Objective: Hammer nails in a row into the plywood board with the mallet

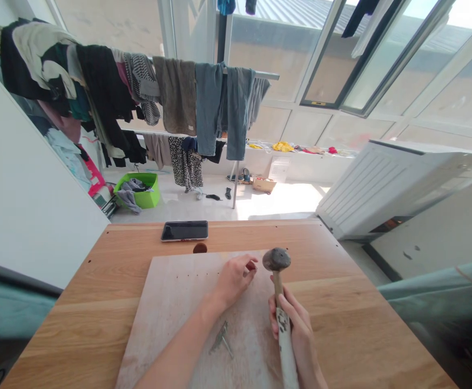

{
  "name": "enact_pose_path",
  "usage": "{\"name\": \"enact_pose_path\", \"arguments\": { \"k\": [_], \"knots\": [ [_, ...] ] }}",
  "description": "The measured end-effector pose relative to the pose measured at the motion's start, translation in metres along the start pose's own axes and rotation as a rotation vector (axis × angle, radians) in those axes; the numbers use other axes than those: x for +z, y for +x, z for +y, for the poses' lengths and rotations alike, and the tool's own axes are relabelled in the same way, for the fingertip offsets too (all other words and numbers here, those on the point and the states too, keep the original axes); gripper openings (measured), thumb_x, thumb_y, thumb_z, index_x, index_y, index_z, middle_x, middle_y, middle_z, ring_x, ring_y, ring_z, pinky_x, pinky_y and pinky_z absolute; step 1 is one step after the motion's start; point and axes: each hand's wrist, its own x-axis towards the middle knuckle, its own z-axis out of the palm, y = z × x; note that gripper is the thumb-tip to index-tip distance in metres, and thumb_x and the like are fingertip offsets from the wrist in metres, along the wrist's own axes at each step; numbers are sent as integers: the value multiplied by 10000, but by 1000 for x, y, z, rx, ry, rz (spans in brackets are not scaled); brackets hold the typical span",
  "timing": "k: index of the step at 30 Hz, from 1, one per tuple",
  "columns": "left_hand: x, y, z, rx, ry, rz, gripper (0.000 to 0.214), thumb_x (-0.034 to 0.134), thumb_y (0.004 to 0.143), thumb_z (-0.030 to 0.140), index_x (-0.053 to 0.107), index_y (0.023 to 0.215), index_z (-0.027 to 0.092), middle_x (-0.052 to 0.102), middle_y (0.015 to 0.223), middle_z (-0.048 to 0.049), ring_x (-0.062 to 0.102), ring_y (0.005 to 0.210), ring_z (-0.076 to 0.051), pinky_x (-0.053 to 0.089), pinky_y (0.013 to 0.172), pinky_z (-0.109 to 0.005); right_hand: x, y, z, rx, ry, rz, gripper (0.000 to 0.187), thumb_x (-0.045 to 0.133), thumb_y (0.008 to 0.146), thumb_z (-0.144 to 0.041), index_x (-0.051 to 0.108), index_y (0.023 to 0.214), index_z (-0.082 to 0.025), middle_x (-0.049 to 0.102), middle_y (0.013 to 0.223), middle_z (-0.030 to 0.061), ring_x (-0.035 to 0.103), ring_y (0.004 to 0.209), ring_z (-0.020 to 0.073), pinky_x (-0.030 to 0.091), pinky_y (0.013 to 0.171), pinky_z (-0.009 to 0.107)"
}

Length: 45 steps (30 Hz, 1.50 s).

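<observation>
My right hand (295, 324) is wrapped round the handle of a hammer (276, 260), whose rounded dark grey head points up and away from me. Worn white covering shows on the lower handle. Over the far right part of a pale wooden board (167, 302), my left hand (236, 278) has its fingers curled in a pinch. Whatever lies between those fingertips is too small to make out. A little pile of nails (222, 339) rests on the board beside my left forearm. Several small dark spots run in a row across the board's far part.
The board lies on a wooden table (341, 319). A phone (184, 230) and a round dark brown piece (200, 248) sit beyond its far edge. Behind stand a clothes rack (270, 75) hung with laundry and a green basket (150, 194). A white ridged panel (365, 183) stands right.
</observation>
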Motion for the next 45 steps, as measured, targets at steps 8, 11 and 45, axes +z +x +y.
{"name": "enact_pose_path", "arguments": {
  "k": [8,11,45],
  "knots": [
    [2,1,0,9,-62,15,237,617,861,118,703,1065,202,756,893,-21,673,774,-140,531,744,-239,-1,-4,4,3,-34,-43,527,793,798,-530,718,1179,-173,618,662,-29,499,380,71,382,342,165],
    [3,1,-1,5,-58,16,234,618,858,126,706,1060,205,750,889,-17,667,760,-135,523,724,-232,-2,-4,5,-11,-45,-33,563,800,783,-548,727,1195,-171,619,636,-27,476,356,65,357,328,163],
    [2,2,0,11,-102,-6,283,619,856,121,681,1118,207,747,840,-1,675,739,-129,521,708,-210,-8,-6,15,27,-33,-58,584,824,774,-519,724,1241,-182,596,620,-30,453,383,73,334,345,176]
  ]
}}
